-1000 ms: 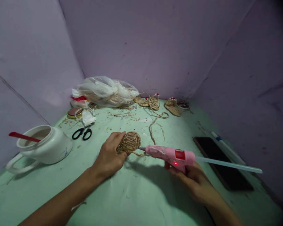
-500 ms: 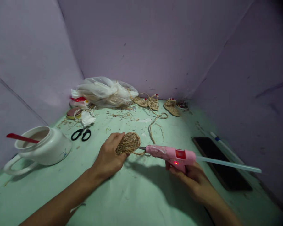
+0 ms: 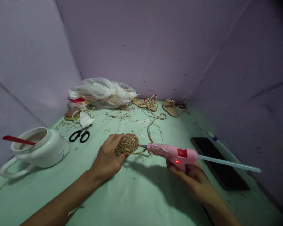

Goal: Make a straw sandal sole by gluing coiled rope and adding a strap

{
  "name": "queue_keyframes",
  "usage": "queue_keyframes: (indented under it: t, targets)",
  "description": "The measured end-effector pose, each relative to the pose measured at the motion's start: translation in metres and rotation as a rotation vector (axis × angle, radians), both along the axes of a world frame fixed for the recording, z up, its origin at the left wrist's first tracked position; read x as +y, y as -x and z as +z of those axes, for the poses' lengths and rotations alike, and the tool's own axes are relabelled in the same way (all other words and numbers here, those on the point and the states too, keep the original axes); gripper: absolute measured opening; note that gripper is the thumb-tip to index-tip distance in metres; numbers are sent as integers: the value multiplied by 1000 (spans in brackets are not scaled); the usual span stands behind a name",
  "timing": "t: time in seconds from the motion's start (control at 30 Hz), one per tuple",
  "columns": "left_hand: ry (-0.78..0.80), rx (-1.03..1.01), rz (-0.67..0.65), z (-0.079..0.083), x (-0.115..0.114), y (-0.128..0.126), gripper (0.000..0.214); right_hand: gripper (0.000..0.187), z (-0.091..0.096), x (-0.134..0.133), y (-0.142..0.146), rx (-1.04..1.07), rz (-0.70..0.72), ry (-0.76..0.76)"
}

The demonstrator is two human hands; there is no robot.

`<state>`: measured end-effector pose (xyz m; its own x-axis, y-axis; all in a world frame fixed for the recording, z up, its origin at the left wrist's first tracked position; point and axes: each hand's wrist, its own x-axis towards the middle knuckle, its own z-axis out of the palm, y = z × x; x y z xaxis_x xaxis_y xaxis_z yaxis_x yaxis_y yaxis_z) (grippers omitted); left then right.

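Observation:
My left hand point(image 3: 107, 158) is closed on a small coiled disc of braided straw rope point(image 3: 127, 144), holding it tilted just above the green table cover point(image 3: 132, 194). My right hand point(image 3: 195, 180) grips a pink glue gun point(image 3: 173, 153) with a red light lit and a clear glue stick point(image 3: 228, 164) projecting from its back. The gun's metal nozzle points left and meets the right edge of the coil, where a loose rope tail hangs.
A white pot point(image 3: 41, 150) with a red-handled tool stands at left, black scissors point(image 3: 79, 135) beyond it. A plastic bag point(image 3: 105, 92), woven straw pieces point(image 3: 147, 103) and loose rope lie at the back. A dark phone point(image 3: 218, 161) and a pen point(image 3: 220, 145) lie right. Purple walls enclose the table.
Both hands and the glue gun stay almost where they were; the view has shifted slightly, so everything sits a little lower and to the left.

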<state>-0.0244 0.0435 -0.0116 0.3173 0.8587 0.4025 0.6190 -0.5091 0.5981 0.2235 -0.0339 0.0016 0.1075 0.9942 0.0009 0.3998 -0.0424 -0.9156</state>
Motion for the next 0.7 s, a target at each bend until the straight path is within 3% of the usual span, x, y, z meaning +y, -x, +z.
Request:
queue_keyframes:
  t: [0.3, 0.7]
  targets:
    - [-21, 3, -1, -2, 0, 0, 54, 27, -7, 4, -5, 29, 45, -22]
    - [-59, 47, -36, -8, 1, 3, 57, 24, -2, 3, -3, 50, 54, -28]
